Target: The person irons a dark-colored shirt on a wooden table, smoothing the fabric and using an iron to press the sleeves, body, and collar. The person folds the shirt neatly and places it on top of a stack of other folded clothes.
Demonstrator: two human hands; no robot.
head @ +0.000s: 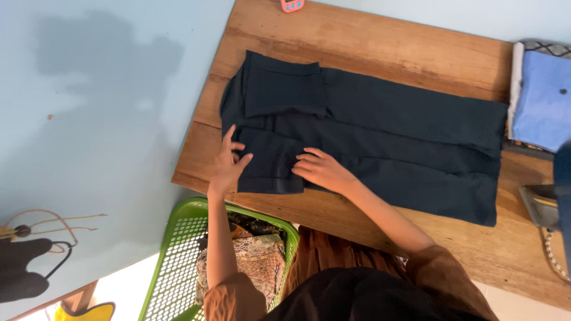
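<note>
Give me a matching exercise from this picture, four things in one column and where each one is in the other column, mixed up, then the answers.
Things:
1. trousers
2. green basket
3. blue cloth
4. left hand

Places:
A. on the trousers' folded end
B. at the table's right edge
C. spread flat across the wooden table
D. below the table's near edge, holding patterned fabric

Pairs: 1-C, 2-D, 3-B, 4-A
</note>
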